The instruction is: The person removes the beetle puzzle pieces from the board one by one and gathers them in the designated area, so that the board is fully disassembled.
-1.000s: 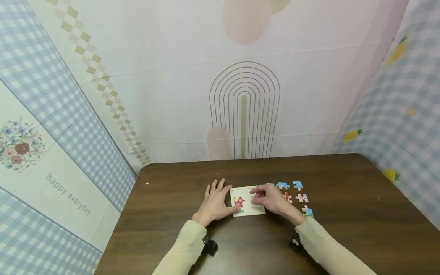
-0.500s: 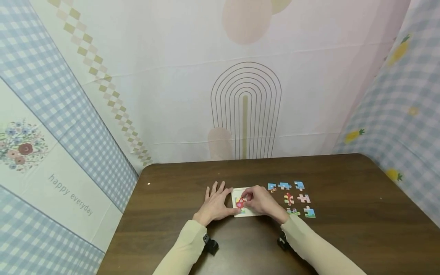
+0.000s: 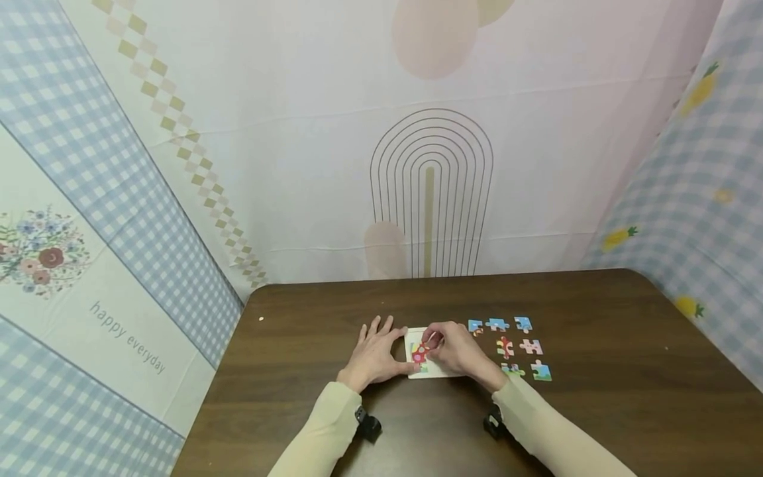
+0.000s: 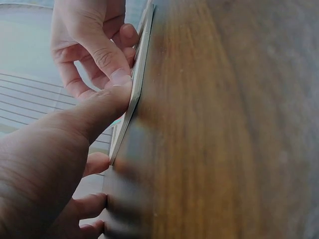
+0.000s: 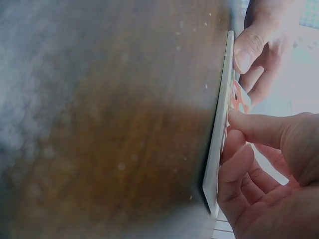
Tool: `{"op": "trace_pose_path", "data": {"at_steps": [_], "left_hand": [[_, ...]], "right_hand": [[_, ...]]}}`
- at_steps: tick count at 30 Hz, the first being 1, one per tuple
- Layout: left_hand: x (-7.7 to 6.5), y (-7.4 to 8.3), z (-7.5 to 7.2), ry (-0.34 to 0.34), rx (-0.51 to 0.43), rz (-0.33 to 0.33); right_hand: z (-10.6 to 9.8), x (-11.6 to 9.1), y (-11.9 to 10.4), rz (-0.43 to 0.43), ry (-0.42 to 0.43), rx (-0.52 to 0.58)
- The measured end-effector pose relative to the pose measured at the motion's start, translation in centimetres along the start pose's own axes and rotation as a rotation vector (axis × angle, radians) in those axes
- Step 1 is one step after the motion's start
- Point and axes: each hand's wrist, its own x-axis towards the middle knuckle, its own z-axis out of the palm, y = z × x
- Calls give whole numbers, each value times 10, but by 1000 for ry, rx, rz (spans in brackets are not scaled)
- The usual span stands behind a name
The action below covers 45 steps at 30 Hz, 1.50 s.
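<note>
A small white puzzle tray [image 3: 444,373] lies on the brown table, with red and green puzzle pieces at its left side. My left hand [image 3: 372,358] spreads its fingers beside the tray. Its thumb presses on the lower left edge and its index fingertip is at the upper left corner. Over the tray, my right hand [image 3: 457,350] pinches a red puzzle piece [image 3: 420,354] between thumb and index finger. In the right wrist view this red piece [image 5: 240,97] is tilted up from the tray. The right fingers partly cover it, and the tray's middle is hidden.
Right of the tray, loose puzzle pieces lie in rows, among them a blue one [image 3: 497,324], a red one [image 3: 505,347], a pink one [image 3: 531,346] and a blue-green one [image 3: 541,371]. A patterned cloth [image 3: 322,199] hangs behind the table [image 3: 310,331].
My right hand has moved left across the tray to the pieces at its left side, uncovering the loose pieces on the right. The left hand stays at the tray's left edge.
</note>
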Motion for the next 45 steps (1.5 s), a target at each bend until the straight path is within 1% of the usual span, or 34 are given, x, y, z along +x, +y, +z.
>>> {"op": "trace_pose_path", "data": {"at_steps": [6,11,14,20,24,26,28,32,34,35,41,45], "left_hand": [[0,0,-1,-4,-15,2],[0,0,0,-4,-16,9],[0,-1,0,-5,-24,10],[-1,-3,0,-8,-53,12],[0,-4,0,-7,-54,5],[1,-3,0,-8,-50,0],[1,-1,0,-7,-45,-4],[1,1,-1,-9,-40,-8],[0,1,-1,-10,-44,-7],[0,0,-1,-10,-48,-6],[0,-1,1,-17,-62,-6],[-1,-2,1,-13,-81,1]], "right_hand": [[-3,1,-2,-20,-6,-27],[-3,3,-2,-94,-5,-85],[-3,4,-1,-129,-7,-88],[-2,7,-2,-145,-15,-103],[-1,7,-6,-191,-12,-153],[-1,6,-8,-196,-17,-176],[-1,4,-12,-207,-13,-225],[-1,-3,-20,-290,33,-352],[0,-4,-22,-320,72,-377],[-1,-3,-21,-319,80,-364],[-7,0,-8,-189,50,-204],[-15,-5,0,-145,35,-115]]}}
